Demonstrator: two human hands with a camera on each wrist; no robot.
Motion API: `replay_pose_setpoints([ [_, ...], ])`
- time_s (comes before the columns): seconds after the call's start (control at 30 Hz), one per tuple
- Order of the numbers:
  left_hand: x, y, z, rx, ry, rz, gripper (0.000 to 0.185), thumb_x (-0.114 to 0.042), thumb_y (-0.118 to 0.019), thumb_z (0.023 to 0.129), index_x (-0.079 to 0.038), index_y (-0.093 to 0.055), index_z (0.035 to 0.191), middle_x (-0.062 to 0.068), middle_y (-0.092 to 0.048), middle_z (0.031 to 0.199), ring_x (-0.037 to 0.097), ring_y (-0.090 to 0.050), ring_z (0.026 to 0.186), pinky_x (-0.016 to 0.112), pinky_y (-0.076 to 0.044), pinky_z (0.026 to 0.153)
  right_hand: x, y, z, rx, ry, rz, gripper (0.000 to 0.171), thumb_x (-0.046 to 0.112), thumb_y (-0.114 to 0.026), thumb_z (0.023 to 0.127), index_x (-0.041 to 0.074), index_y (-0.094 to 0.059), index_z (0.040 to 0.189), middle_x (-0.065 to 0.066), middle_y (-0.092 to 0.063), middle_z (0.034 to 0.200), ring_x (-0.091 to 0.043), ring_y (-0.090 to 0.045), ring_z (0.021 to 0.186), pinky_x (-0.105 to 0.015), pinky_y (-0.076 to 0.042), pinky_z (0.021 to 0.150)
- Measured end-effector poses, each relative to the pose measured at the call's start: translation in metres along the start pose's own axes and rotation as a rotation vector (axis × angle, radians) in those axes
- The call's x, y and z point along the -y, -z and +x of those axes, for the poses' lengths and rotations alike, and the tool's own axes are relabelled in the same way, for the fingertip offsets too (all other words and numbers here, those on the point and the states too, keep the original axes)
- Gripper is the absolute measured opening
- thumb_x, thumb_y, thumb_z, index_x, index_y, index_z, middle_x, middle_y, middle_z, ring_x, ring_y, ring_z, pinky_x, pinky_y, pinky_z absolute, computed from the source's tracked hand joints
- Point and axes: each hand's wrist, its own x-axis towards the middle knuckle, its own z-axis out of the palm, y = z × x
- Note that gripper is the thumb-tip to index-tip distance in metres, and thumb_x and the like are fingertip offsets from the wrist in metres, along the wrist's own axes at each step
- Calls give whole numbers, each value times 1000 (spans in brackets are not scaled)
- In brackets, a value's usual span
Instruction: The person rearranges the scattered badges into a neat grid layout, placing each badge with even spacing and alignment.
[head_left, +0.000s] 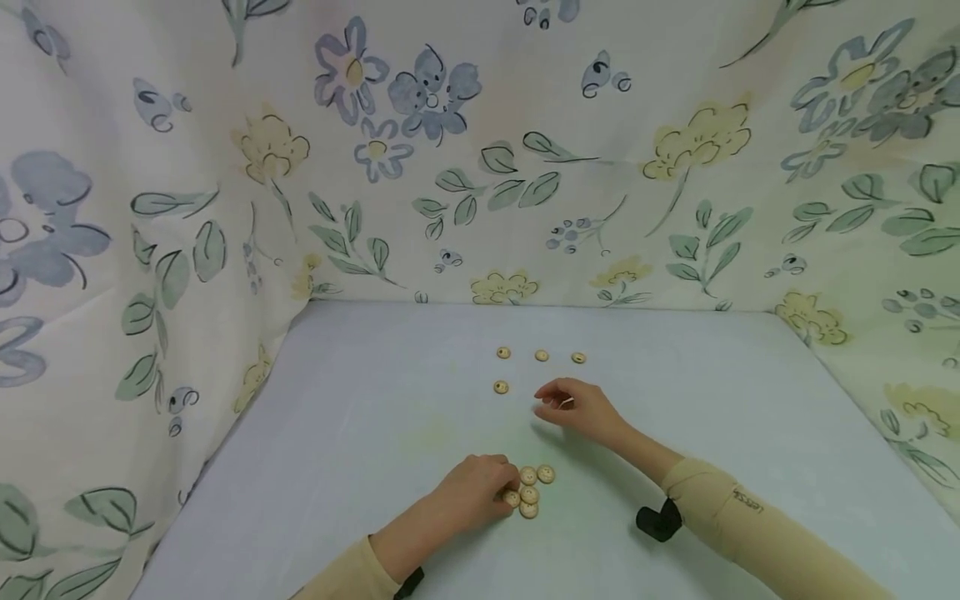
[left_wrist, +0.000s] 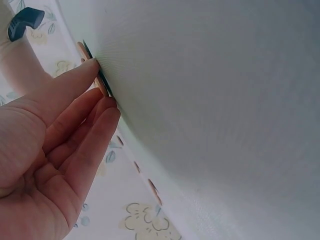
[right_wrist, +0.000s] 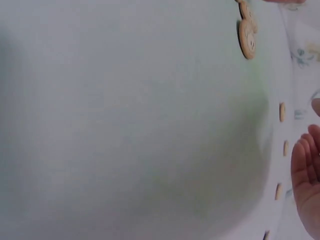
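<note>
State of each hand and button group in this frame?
left hand: fingers touching the button cluster
button cluster: bunched together, flat on the table
right hand: fingers curled; any button in them not visible
laid-out buttons: three in a row, a fourth below, apart

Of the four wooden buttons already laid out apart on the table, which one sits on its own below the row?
The lone button sits under the left end of the three-button row, left of the right hand.
</note>
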Motion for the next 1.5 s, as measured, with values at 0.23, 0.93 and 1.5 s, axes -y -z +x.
replay_pose_setpoints([
  [0.23,0,1,-2,-5,9,-3,17,-12,-80,77,-15,-65,83,-11,-50,74,2,-41,63,22,-37,61,7,1,-19,16,-35,41,27,21,-75,86,6,-69,107,1,-66,94,-12,-59,83,-25,-52,77],
  [0.93,-2,-3,-6,-23,-7,-15,16,-9,-80,77,-14,-66,83,-10,-52,74,0,-41,63,18,-37,60,9,-3,-70,65,65,60,30,23,-77,84,4,-67,106,-5,-68,96,-10,-58,80,-25,-53,73],
  [1.5,-3,-1,-2,-50,-28,1,16,-9,-80,75,-13,-66,82,-9,-53,73,0,-40,62,17,-35,58,7,-10,-80,72,90,58,35,28,-79,82,6,-66,105,-1,-66,96,-17,-60,80,-27,-53,71],
])
